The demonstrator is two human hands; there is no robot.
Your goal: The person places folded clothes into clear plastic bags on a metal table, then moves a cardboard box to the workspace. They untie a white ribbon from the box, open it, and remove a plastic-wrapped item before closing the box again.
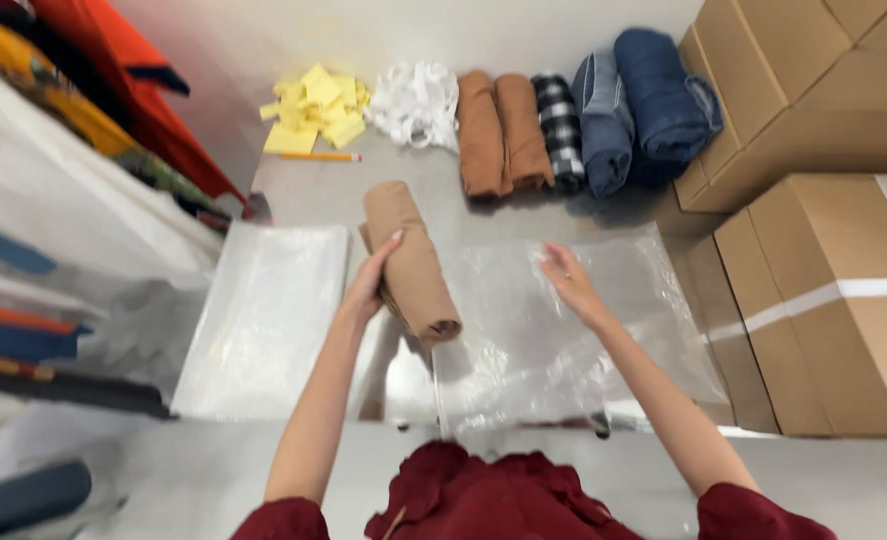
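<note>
One tan roll (pixel 410 262), left hand (pixel 368 282) gripping, blurred

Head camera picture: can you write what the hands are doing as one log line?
left hand: grips rolled tan cloth | right hand: open, on clear plastic bag | behind: rolled clothes, yellow notes

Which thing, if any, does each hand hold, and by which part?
The left hand grips the rolled tan cloth around its middle. The right hand rests on the clear plastic bag near its far edge, not clearly gripping it.
</note>
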